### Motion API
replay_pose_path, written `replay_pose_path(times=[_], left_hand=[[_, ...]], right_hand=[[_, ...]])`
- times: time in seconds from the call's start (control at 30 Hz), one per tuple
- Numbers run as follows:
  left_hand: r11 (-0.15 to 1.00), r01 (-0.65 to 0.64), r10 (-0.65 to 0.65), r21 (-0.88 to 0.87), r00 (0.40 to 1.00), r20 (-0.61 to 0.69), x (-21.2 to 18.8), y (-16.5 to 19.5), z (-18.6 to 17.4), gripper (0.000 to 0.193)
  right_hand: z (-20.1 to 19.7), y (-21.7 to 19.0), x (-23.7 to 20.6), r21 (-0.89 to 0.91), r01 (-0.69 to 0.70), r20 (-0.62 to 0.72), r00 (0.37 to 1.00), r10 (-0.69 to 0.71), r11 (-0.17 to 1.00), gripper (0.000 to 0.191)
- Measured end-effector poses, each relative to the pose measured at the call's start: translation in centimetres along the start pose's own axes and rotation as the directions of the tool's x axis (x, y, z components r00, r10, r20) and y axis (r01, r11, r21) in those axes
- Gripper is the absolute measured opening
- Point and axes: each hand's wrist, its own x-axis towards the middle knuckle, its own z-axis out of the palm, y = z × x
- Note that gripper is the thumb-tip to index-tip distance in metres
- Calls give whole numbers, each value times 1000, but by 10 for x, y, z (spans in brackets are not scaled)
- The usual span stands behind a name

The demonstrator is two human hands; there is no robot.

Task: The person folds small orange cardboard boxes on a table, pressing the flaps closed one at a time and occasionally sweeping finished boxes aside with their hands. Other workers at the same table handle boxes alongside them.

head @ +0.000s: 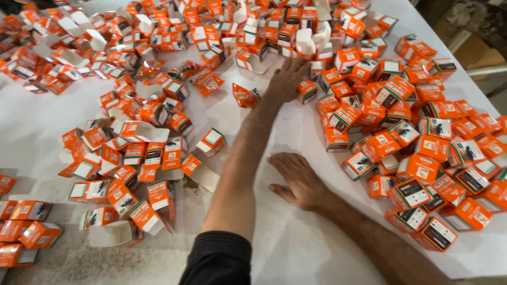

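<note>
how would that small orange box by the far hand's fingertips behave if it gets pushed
The small orange box beside the left hand is probably light thin card, since boxes nearby lie open and hollow. It would likely slide on the smooth white table, tumble rather than roll, and crush easily.

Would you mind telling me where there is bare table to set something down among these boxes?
The widest bare patch of the white table lies around the right hand, flat on it. A bare strip runs along the left arm toward the left hand. The orange boxes crowd thickly on the right, along the far edge and at left.
</note>
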Motion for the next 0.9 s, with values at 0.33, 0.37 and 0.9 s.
replay_pose_path(times=[0.33,0.37,0.9], left_hand=[[961,251,-269,115,945,185,-138,-22,-14,36],[953,282,-297,113,944,146,-155,-16,-15,45],[770,403,-354,-494,915,195,-214,8,-55,26]], right_hand=[[26,13,-7,-13,-150,-164,976,146,989,98],[29,14,-7,-19,-176,-134,976,172,984,100],[15,10,-9,498,-389,59,907,417,775,70]])
